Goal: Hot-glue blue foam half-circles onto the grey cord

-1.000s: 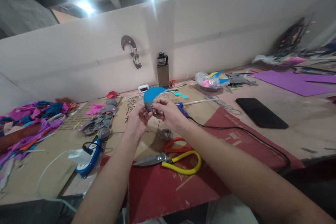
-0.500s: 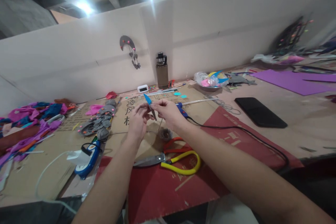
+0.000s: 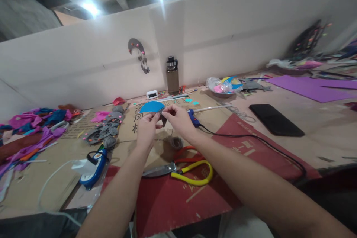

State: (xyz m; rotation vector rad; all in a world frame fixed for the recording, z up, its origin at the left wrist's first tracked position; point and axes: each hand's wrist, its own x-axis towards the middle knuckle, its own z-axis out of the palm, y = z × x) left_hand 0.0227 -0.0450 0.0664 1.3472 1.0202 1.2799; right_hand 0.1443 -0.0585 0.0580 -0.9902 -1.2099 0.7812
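Note:
My left hand (image 3: 147, 125) pinches the lower edge of a flat blue piece (image 3: 152, 106) with a rounded top, which looks like felt or foam sheet. At its right corner, the fingertips of my right hand (image 3: 177, 117) are closed and meet the left fingers. A small dark part shows below the fingers; whether it belongs to the blue piece I cannot tell. A thin grey strand rises toward the right fingers from a small ball of yarn (image 3: 176, 142). Below the hands lie large scissors (image 3: 202, 183) with one red and one yellow handle.
A blue glue gun (image 3: 193, 118) lies behind my right wrist, its black cord running right toward a phone (image 3: 276, 119). A blue-white power strip (image 3: 93, 173) and grey felt pieces (image 3: 107, 128) are left. Behind stand a bottle (image 3: 172, 76) and a filled bowl (image 3: 224, 93).
The blue piece has turned from nearly edge-on to showing its broad face, toward the left. Both hands stay in about the same place, with the fingers shifted slightly.

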